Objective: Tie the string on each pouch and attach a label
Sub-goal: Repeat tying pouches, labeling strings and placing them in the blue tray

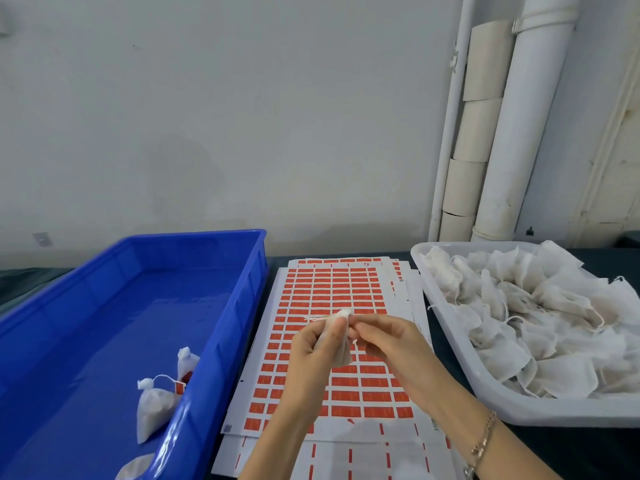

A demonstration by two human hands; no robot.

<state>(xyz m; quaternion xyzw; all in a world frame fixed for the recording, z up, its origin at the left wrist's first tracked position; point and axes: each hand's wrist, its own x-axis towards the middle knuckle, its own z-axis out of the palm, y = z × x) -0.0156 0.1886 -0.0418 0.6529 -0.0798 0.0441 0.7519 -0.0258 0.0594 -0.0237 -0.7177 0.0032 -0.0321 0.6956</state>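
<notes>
Pouch (pixel 341 342) is pinched mid-frame by left hand (pixel 313 346) and right hand (pixel 389 344) for tying; few done pouches (pixel 154 407) are held in blue crate (pixel 242 306) lower left, untied heap (pixel 540 317) is left in white tray (pixel 561 415) at right.

Bright even light, soft shadows, slight blur, wide-angle edge bending

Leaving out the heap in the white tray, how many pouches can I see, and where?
Pouches in the blue tray: 3
Pouch held by left hand and right hand: 1
Total: 4
</notes>
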